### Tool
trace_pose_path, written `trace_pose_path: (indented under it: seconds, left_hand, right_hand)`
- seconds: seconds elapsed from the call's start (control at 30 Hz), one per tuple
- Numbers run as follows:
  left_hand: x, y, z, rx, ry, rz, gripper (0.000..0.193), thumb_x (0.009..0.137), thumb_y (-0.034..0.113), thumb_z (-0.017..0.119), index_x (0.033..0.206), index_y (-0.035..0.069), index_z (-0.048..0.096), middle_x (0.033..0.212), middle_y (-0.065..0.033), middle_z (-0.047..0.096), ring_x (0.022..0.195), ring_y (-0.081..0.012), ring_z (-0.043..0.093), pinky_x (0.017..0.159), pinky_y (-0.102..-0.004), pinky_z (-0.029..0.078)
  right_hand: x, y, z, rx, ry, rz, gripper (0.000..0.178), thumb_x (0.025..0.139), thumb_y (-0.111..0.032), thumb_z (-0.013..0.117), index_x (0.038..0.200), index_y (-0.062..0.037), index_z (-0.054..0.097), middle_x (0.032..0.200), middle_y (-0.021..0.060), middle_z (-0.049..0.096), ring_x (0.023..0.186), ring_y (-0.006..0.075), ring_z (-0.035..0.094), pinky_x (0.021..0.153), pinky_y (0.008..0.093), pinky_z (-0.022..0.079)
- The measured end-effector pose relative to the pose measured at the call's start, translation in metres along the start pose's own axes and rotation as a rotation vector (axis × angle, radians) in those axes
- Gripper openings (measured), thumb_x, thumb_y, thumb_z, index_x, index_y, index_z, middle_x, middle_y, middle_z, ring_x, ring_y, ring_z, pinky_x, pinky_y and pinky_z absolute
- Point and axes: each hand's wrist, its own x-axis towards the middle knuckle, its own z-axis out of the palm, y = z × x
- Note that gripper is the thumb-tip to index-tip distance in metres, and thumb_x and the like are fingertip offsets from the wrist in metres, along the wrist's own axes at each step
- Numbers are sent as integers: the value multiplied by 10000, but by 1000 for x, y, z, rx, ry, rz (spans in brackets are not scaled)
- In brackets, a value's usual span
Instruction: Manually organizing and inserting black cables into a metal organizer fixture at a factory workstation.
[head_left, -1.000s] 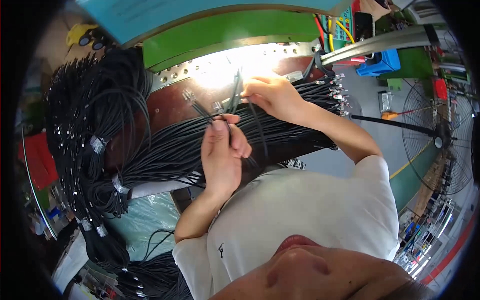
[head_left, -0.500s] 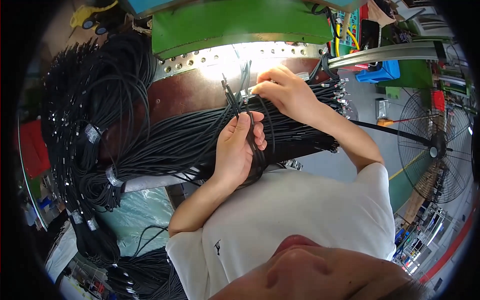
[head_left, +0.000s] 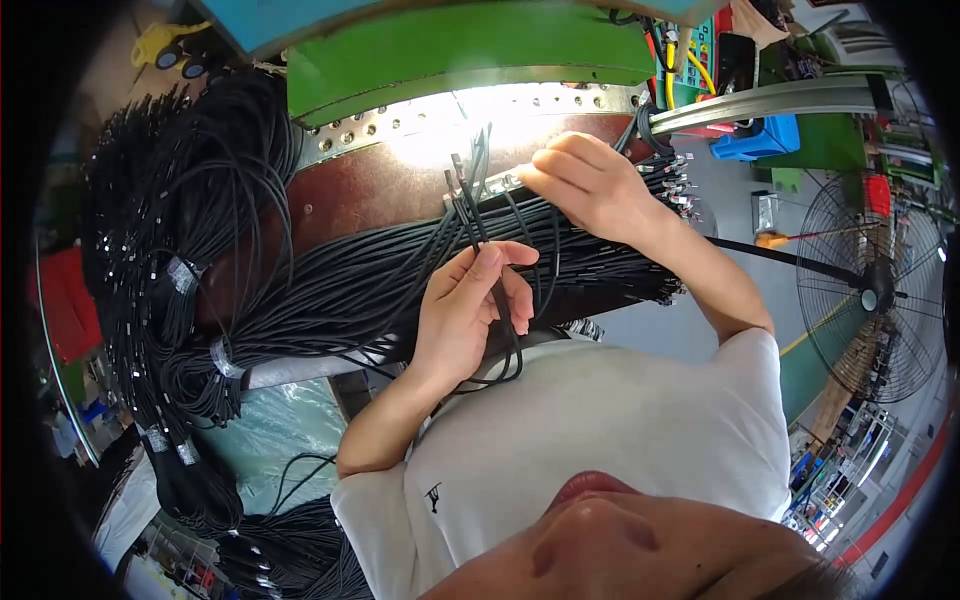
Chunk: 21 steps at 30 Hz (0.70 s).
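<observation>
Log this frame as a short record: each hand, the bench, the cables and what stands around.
Left hand: pinching a few black cables, ends upward
Right hand: fingers bent, fingertips at a small pale piece; grip unclear
Bench: brown, brightly lit at its far edge
Across bench: long black cable bundle
Far side: green block
Right side: black fan

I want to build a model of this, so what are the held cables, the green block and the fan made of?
Cables: probably satin black rubber or soft plastic, since they curve in smooth loops.
Green block: maybe painted metal, since its colour is even, but the paint hides what's underneath.
Fan: likely dark metal, since it looks thin and wiry.
</observation>
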Motion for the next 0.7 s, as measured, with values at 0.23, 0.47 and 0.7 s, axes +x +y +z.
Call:
trace_pose_path:
  seconds: [0.23, 0.47, 0.7]
  left_hand:
    - [4, -6, 2, -54, -3, -62, 378, 984, 316, 396, 1026, -24, 556, 662, -83, 573, 557, -124, 528, 526, -236, 435]
    - [5, -7, 4, -71, -13, -66, 371, 989, 289, 377, 1013, -41, 546, 648, -95, 564, 535, -137, 526, 503, -249, 442]
    - [8, -5, 9, -10, -18, -85, 380, 991, 270, 369, 1023, -67, 542, 632, -96, 552, 511, -137, 522, 482, -248, 449]
  right_hand:
    - [-1, 5, 14, 66, 21, -2, 171, 732, -151, 639, 877, -92, 571, 814, 8, 583, 730, 184, 600, 628, 300, 499]
    - [2, -6, 18, 400, -137, 480, 150, 765, -93, 684, 840, -47, 563, 849, 75, 617, 703, 255, 611, 580, 316, 486]
    - [10, -7, 10, 274, -139, 351, 161, 733, -99, 643, 818, -76, 509, 741, 77, 549, 685, 294, 592, 534, 378, 468]
